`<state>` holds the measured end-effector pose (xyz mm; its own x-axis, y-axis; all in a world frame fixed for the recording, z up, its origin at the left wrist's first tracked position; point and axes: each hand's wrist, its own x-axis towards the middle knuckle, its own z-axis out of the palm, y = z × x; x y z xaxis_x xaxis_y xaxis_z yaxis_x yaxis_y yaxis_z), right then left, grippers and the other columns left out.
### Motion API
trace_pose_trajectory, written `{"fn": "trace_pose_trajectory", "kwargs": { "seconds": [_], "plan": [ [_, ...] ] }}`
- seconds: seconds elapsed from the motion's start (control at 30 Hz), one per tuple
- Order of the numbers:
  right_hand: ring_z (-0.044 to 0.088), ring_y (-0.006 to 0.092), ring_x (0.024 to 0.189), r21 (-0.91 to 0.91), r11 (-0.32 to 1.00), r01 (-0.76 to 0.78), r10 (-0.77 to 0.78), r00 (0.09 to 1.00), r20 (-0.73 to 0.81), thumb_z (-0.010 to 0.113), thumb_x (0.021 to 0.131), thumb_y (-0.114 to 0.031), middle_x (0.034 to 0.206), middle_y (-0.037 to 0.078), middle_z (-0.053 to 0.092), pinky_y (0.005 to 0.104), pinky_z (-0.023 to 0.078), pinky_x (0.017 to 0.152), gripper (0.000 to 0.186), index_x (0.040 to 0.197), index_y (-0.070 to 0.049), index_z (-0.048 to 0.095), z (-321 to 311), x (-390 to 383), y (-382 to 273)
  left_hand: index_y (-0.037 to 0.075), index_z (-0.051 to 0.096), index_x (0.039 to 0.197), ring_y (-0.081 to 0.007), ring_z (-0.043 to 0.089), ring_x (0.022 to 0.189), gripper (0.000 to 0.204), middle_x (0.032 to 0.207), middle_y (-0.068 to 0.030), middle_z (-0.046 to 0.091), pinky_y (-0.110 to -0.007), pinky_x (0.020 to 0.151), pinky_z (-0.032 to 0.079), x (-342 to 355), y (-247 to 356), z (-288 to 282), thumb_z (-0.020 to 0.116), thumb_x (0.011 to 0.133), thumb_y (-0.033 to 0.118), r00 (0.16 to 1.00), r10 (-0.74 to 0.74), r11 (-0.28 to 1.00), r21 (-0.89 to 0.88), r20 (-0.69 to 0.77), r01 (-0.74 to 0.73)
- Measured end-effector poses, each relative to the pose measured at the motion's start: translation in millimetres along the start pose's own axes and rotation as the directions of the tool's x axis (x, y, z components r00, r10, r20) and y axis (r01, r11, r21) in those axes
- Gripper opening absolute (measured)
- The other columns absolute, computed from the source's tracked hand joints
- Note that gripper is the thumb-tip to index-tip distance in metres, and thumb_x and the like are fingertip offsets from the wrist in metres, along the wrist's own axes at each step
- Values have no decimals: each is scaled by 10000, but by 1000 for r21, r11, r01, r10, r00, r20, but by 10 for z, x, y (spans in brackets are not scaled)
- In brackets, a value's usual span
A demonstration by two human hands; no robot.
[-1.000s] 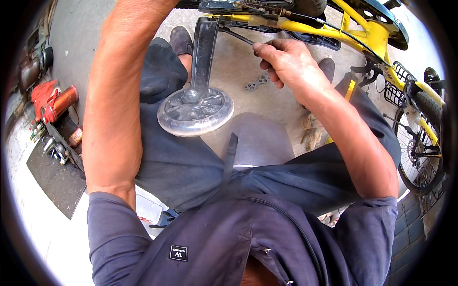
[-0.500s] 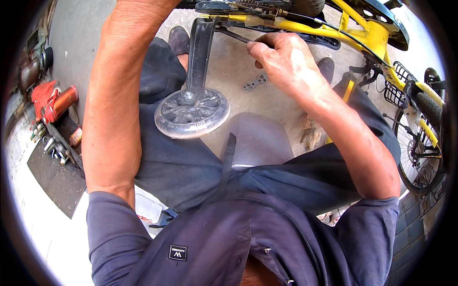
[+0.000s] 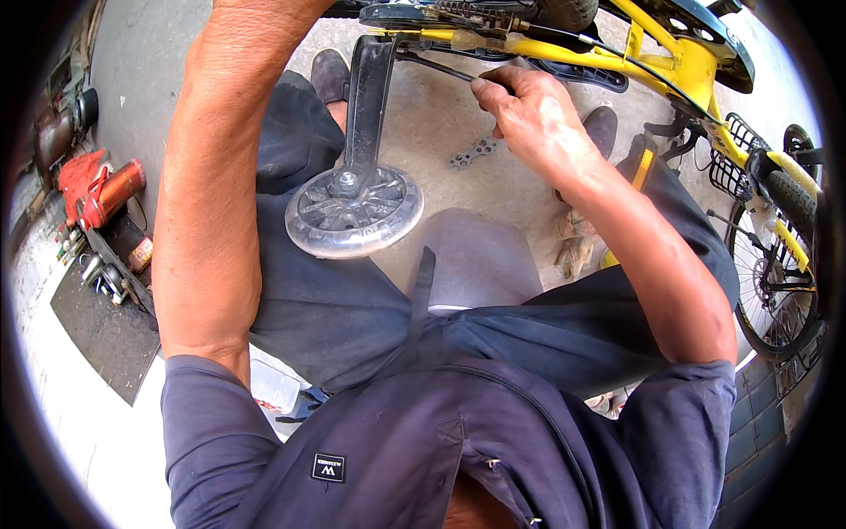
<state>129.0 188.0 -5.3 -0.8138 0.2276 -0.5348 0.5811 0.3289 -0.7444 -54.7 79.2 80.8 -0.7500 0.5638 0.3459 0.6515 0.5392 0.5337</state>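
Observation:
My right hand is closed around the end of a slim dark wrench. Its far end reaches to the top of a black bracket, beside the yellow bicycle frame; the wrench's head is hidden there. From the bracket's lower end a training wheel with a clear tyre hangs between my knees, a bolt at its hub. My left forearm runs up past the bracket's left side, and the hand itself lies beyond the upper edge. A dumbbell-shaped multi-hole spanner lies on the floor below my right hand.
At the left, a red cloth and an orange-red cylinder lie by a dark tray of tools. Gloves rest near my right leg. A spoked bicycle wheel and black basket stand at the right.
My right hand has moved slightly right and down with the wrench, and more of its shaft shows. The training wheel has barely shifted; my left forearm stays nearly still.

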Motion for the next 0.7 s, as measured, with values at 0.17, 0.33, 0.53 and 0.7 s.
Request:
{"fn": "trace_pose_trajectory", "kwargs": {
  "seconds": [0.17, 0.33, 0.53, 0.7],
  "plan": [
    [633, 391, 1002, -4, 1000, -2, 2, 1000, 2, 546, 912, -286, 1001, 245, 681, 434, 473, 907, 357, 1055, 6, 693, 13, 23, 30, -6, 627, 737, -245, 560, 538, 285, 615, -177, 579, -369, 547, 424, -3, 8, -6, 548, 908, 208, 1000, -3, 1000, 7, 0, 3],
    [625, 380, 1025, -13, 1000, -16, 16, 1000, 13, 540, 931, -290, 1041, 235, 676, 421, 465, 922, 362, 1100, 1, 673, 37, 160, 199, -3, 625, 730, -240, 559, 534, 282, 614, -174, 579, -371, 540, 420, -3, 7, -10, 551, 906, 204, 1000, 2, 1000, 17, -14, -2],
    [616, 287, 946, -9, 1000, 18, -17, 993, 114, 525, 963, -295, 1011, 172, 666, 371, 479, 837, 370, 1167, -6, 632, 36, 349, 370, -3, 626, 724, -265, 577, 546, 273, 625, -182, 591, -376, 546, 427, -61, 174, -111, 546, 896, 193, 999, -16, 997, -76, 28, 18],
    [606, 128, 757, 35, 999, -4, -6, 963, 270, 512, 991, -302, 940, 68, 657, 290, 526, 645, 380, 1216, -8, 600, -47, 364, 349, -4, 627, 720, -293, 596, 569, 268, 637, -196, 595, -386, 566, 441, -86, 163, -115, 544, 880, 194, 997, 75, 994, -79, -12, -76]
  ]
}}
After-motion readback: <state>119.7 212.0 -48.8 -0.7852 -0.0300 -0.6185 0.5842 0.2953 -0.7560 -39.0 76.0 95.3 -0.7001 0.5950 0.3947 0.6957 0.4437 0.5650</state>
